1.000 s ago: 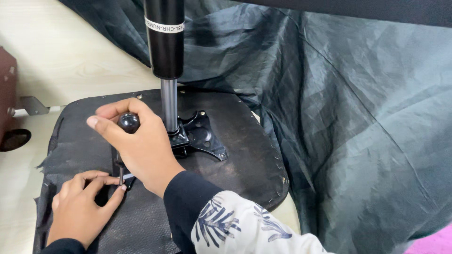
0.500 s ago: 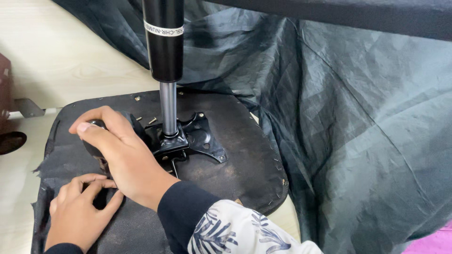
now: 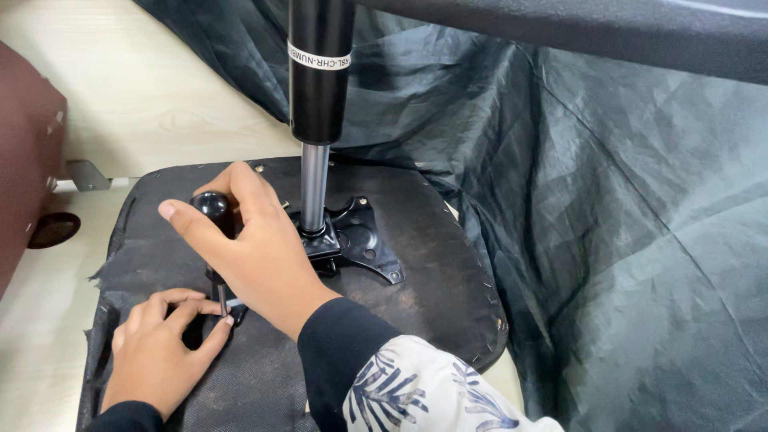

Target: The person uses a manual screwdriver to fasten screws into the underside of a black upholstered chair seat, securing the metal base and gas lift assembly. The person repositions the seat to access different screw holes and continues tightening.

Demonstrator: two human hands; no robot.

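My right hand [image 3: 254, 250] grips a screwdriver by its round black handle [image 3: 214, 210], held upright over the upturned black chair seat [image 3: 436, 272]. The thin metal shaft [image 3: 222, 298] runs down to the seat's underside. My left hand [image 3: 162, 350] rests flat on the seat, its fingertips pinched around the shaft's lower end. Just right of my hands a black metal mounting plate [image 3: 364, 244] is fixed to the seat, and a black gas cylinder [image 3: 320, 72] with a silver piston rod [image 3: 314, 188] rises from it.
Dark plastic sheeting [image 3: 608, 208] lies bunched behind and to the right of the seat. A brown piece of furniture [image 3: 28, 152] with a dark round foot [image 3: 54, 229] stands at the left on the pale floor [image 3: 144, 88]. A dark panel [image 3: 600, 32] crosses the top right.
My right hand has swung from leaning left over the handle back to holding the screwdriver upright, knob showing again. My left hand stays at the shaft's base.
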